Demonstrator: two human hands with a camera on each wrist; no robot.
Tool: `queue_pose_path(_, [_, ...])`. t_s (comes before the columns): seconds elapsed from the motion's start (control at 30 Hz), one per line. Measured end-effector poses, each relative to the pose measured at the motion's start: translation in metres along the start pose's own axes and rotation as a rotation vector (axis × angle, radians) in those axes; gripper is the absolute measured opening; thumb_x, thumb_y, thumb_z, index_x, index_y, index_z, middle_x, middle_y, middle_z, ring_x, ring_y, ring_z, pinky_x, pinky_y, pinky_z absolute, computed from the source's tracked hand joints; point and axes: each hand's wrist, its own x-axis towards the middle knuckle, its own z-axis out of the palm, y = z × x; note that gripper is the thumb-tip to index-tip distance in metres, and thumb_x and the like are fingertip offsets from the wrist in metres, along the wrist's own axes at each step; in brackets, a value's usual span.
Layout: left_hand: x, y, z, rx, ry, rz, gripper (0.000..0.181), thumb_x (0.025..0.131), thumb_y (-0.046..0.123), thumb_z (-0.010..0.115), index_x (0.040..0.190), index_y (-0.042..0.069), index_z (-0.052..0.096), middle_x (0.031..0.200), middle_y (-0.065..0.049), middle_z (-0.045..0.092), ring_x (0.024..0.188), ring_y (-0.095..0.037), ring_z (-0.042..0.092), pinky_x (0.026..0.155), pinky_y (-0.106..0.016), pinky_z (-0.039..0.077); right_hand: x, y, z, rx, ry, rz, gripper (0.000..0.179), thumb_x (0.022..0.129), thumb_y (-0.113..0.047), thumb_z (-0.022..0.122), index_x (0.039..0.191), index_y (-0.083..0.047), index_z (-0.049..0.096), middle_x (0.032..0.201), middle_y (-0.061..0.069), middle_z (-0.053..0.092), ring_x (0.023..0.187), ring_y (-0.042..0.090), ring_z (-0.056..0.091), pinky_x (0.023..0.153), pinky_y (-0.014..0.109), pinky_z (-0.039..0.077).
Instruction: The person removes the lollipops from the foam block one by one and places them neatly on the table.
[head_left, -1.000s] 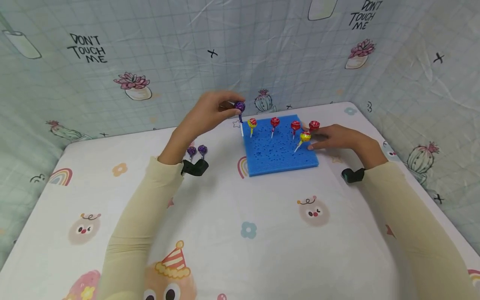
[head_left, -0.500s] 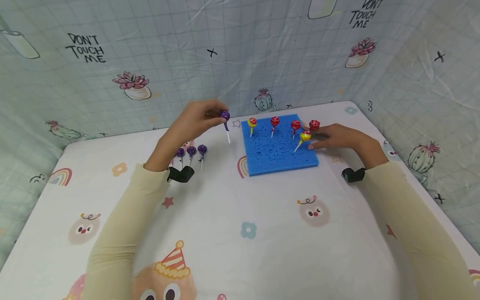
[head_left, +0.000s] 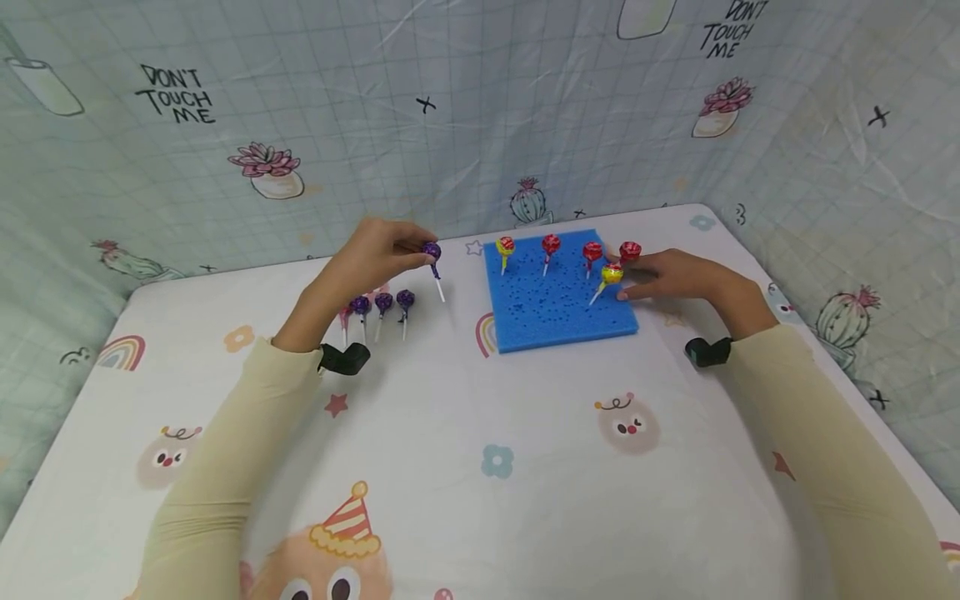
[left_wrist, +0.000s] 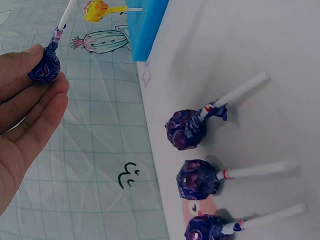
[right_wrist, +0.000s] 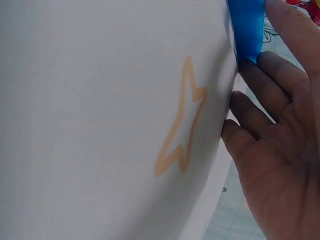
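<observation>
My left hand (head_left: 378,254) pinches a purple-wrapped lollipop (head_left: 431,250) by its round head, stick slanting down, left of the blue foam board (head_left: 547,321). In the left wrist view, thumb and fingertips hold that head. Sticks stand in the board, bearing a red-and-yellow lollipop (head_left: 505,245), red lollipops (head_left: 551,243) and a tilted yellow lollipop (head_left: 612,273). My right hand (head_left: 675,275) touches the board's right edge beside a red lollipop (head_left: 630,252). Its fingers extend against the blue side in the right wrist view.
Several more purple lollipops (head_left: 383,302) lie in a row on the table left of the board, with a pink lollipop (head_left: 345,317) partly hidden at the row's left end. A printed cloth (head_left: 420,158) hangs behind the table (head_left: 450,517).
My left hand has moved left and down, away from the board's far left corner, carrying the purple lollipop. More of the row on the table is uncovered. My right hand stays in place.
</observation>
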Motion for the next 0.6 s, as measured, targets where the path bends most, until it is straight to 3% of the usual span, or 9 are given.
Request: queue_pose_path(0.6, [-0.007,-0.019,0.005,0.091,-0.057,0.013,0.027,0.095,0.01,0.073,0.121,0.001,0.073,0.11,-0.013,0.074,0.099,-0.025,0.072,0.092,-0.04,0.058,-0.005,-0.004,-0.001,-0.003,0.016,-0.024,0.085,0.092,-0.051,0.071,0.146,0.009,0.046,0.147,0.034,0.045,0.139,0.054,0.036,0.108,0.069,0.036])
